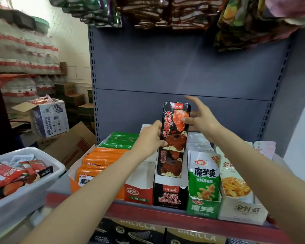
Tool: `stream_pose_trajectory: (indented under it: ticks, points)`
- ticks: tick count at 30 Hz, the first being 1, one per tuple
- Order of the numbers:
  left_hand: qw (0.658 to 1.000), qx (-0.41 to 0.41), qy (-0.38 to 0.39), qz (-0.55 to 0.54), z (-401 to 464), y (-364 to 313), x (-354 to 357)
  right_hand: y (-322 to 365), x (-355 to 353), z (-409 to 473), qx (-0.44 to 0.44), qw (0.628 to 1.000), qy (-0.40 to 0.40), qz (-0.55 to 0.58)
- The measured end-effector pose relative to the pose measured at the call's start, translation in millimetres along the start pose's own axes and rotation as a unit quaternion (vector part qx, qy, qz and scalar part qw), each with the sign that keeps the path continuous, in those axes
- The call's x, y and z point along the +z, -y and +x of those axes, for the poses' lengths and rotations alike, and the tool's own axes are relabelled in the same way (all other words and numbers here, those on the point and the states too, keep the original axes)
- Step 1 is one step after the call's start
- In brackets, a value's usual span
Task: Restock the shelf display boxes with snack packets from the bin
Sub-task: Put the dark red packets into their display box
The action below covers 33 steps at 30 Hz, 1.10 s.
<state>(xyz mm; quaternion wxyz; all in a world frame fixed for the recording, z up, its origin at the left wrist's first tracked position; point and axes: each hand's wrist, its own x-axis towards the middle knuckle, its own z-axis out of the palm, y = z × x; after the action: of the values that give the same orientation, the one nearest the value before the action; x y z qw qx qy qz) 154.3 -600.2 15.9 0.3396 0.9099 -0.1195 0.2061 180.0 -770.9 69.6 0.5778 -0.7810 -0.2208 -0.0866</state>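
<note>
The black packet [175,127] stands upright over the black display box [169,197] on the shelf [165,215], pinched by the left hand [151,138] and right hand [200,118]. Judged mid-placement; next, lowering it in. The bin [26,182] sits left.

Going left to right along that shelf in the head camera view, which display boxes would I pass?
Orange box → red-fronted box → black box, where both hands hold a black packet upright → green box → cream box.
</note>
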Motion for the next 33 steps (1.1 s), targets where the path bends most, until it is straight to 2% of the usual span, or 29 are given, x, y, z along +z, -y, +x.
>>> stream_pose_trajectory:
  ticks: [3, 6, 9, 13, 16, 19, 23, 28, 30, 33]
  points:
    - [0.994, -0.008, -0.018, 0.105, 3, 2, 5, -2, 2, 3, -0.056, 0.992, 0.022, -0.108]
    - [0.974, -0.002, -0.060, 0.219, 3, 7, 11, -5, 5, 5, -0.063, 0.981, 0.014, -0.184]
    - [0.973, -0.011, -0.088, 0.213, 1, 8, 16, -8, 4, 4, -0.056, 0.973, 0.000, -0.222]
    - [0.976, -0.020, -0.061, 0.209, 4, 10, 19, -11, 7, 2, -0.038, 0.966, 0.016, -0.255]
    - [0.985, -0.013, -0.052, 0.163, 2, 12, 21, -14, 12, 1, -0.042, 0.955, 0.031, -0.293]
    - [0.995, 0.002, -0.042, 0.091, 0, 12, 21, -21, 16, 2, -0.044, 0.931, 0.049, -0.358]
    - [0.994, 0.021, -0.025, 0.100, 0, 14, 19, -25, 18, 1, -0.054, 0.895, 0.047, -0.439]
    - [0.992, 0.026, -0.030, 0.121, 2, 15, 19, -22, 21, -1, -0.098, 0.810, 0.057, -0.575]
    - [0.989, 0.028, -0.039, 0.143, 2, 15, 19, -20, 21, -2, -0.101, 0.799, 0.055, -0.590]
    - [0.987, 0.028, -0.045, 0.152, 2, 16, 19, -20, 21, -2, -0.098, 0.804, 0.060, -0.583]
